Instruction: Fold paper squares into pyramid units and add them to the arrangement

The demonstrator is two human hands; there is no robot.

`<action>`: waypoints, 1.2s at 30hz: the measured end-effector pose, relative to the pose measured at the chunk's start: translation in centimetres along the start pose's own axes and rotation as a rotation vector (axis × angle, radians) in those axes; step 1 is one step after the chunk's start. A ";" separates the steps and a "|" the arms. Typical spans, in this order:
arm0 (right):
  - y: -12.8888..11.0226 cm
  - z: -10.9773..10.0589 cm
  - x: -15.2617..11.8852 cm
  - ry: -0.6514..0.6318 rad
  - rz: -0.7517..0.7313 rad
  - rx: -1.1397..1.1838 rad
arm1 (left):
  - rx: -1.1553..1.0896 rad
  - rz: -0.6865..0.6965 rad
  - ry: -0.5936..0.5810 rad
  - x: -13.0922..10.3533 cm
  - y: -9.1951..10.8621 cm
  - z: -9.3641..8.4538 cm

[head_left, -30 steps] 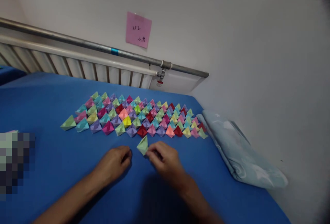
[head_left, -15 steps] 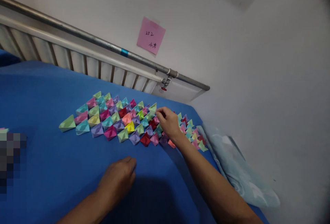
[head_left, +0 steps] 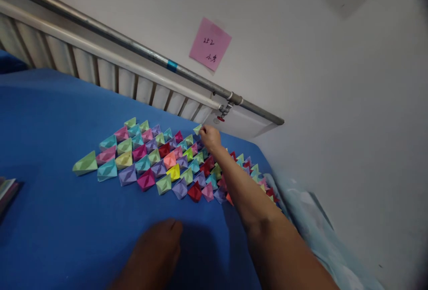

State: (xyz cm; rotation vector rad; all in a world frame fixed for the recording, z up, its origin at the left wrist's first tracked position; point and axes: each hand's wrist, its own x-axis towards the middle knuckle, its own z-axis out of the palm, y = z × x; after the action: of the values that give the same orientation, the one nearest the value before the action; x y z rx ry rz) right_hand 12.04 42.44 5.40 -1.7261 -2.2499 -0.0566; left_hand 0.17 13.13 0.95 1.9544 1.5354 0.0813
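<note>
My right hand [head_left: 210, 137] reaches over the far edge of the rows, its fingertips pinching a pale green folded paper boat [head_left: 197, 129]. Below it, many small paper boats [head_left: 174, 173] in green, pink, blue, purple, red and yellow stand in slanting rows on a blue sheet [head_left: 60, 218]. My forearm hides part of the right-hand rows. My left hand [head_left: 158, 247] hovers low in the foreground over the sheet, closed and in shadow, with nothing visible in its fingers.
A stack of coloured paper [head_left: 7, 193] lies at the left edge. Along the wall run a radiator [head_left: 109, 75] and a metal pipe [head_left: 133, 48] with a red valve [head_left: 220, 119]. A pink note [head_left: 210, 44] hangs above. Folded light-blue fabric [head_left: 310, 232] lies at right.
My right hand has moved farther back with the green paper boat, toward the wall side of the rows. My left hand has dropped slightly lower. The view has shifted a little.
</note>
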 end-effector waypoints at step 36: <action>0.1 -3.5 -4.3 0.073 -0.004 0.053 | -0.087 0.052 0.110 0.3 -0.9 1.4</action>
State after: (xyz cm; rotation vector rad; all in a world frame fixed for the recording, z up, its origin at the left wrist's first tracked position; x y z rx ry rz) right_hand 13.82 37.71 7.57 -1.6656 -2.1832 -0.0595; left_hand 0.08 12.90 -0.68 1.9494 1.5240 0.2775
